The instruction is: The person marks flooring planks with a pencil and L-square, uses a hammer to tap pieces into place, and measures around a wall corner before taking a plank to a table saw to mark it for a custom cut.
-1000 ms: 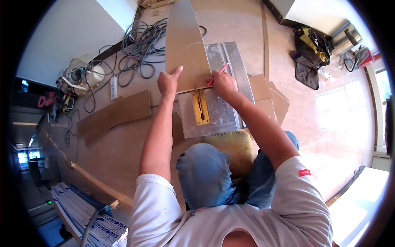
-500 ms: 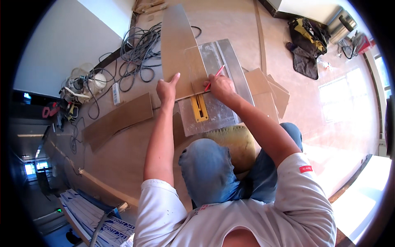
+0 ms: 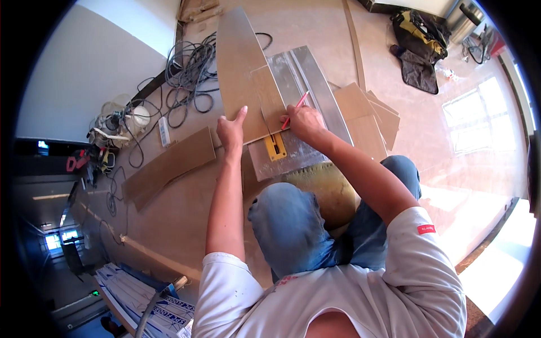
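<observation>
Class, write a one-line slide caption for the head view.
Left hand steadies a board on a table saw while the right hand marks it with a red pencil.

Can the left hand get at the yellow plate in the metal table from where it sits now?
Probably yes. The left hand lies flat on the board, and the yellow plate sits just beside it, uncovered; only the board's near edge and the right hand with its red pencil are close by.
</observation>
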Demonstrator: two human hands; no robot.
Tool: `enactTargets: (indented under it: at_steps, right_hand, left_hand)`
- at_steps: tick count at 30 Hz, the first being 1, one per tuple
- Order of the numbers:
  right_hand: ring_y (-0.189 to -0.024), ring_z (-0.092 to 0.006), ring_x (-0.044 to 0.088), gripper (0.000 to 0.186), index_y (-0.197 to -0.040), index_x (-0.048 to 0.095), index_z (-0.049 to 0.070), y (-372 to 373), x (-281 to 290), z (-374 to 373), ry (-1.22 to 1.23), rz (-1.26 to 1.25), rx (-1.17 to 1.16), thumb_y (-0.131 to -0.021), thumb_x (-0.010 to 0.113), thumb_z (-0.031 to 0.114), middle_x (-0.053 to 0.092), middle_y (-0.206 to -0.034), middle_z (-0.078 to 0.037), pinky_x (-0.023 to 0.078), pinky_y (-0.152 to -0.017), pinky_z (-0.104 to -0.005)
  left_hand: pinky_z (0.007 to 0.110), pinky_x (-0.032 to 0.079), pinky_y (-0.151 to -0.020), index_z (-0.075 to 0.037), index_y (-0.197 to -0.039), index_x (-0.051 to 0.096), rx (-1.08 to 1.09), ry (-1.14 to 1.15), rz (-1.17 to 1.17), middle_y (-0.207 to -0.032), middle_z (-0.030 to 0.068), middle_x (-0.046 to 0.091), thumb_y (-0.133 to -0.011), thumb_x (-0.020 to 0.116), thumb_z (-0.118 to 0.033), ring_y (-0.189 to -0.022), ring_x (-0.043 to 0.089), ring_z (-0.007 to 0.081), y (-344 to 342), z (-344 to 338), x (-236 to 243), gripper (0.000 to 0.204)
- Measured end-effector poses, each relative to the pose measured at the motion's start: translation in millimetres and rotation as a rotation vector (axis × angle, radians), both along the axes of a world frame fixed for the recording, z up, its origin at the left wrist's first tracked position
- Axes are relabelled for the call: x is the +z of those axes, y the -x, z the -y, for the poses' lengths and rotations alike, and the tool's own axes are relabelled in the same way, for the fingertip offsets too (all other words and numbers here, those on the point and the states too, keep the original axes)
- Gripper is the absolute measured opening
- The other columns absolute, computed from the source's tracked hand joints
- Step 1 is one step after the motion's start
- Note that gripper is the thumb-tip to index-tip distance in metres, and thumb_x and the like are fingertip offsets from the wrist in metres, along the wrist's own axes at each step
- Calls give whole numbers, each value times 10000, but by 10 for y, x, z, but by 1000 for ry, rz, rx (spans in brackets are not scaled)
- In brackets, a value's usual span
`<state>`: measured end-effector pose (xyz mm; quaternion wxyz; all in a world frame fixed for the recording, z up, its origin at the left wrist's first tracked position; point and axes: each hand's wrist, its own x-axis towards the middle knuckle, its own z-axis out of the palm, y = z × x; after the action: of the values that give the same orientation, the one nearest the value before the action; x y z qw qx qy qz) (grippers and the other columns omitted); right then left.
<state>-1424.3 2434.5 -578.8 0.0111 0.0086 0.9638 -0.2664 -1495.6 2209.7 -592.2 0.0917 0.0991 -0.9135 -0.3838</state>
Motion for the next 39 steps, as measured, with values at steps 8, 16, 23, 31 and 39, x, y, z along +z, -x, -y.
enactTargets:
  at_steps: [8, 16, 23, 31, 39]
  right_hand:
    - [-940, -393, 701, 272, -897, 674, 38, -202, 142, 1, 36, 7, 17, -975, 573, 278, 723, -900, -226, 529, -809, -495]
    - [-970, -350, 714, 229, -969, 676, 33, -332, 130, 16, 77, 70, 11, -967, 495, 174, 766, -983, -127, 547, -850, -450]
    - [-919, -345, 720, 194, -966, 672, 72, -481, 63, 17, 12, 54, 33, -940, 594, 248, 736, -880, -168, 543, -784, -485]
    - [-929, -356, 713, 310, -928, 689, 60, -599, 164, 28, 72, 60, 36, -977, 591, 349, 734, -877, -192, 522, -799, -504]
    - [-942, -391, 698, 262, -926, 665, 27, -732, 215, -3, 19, 76, 64, -980, 563, 263, 727, -882, -216, 529, -821, -494]
  left_hand:
    - [455, 536, -876, 128, -1011, 633, -2, 12, 13, -991, 299, 709, -789, 840, -521, -949, 700, 415, -187, 6, 73, 717]
    - [386, 494, -1008, 150, -1365, 488, -63, -93, -112, -1238, 303, 660, -835, 829, -412, -1158, 653, 372, -350, 36, 44, 845]
    - [367, 460, -1066, 119, -1476, 403, -100, -158, -59, -1331, 295, 621, -840, 824, -401, -1249, 613, 352, -515, 42, 76, 923]
    - [372, 468, -1057, 103, -1475, 420, -109, -100, -64, -1330, 304, 619, -844, 809, -444, -1245, 619, 355, -609, 107, 42, 921]
    - [373, 491, -1025, 91, -1471, 435, -109, -140, -58, -1307, 300, 636, -837, 814, -450, -1213, 643, 348, -786, 62, 51, 915]
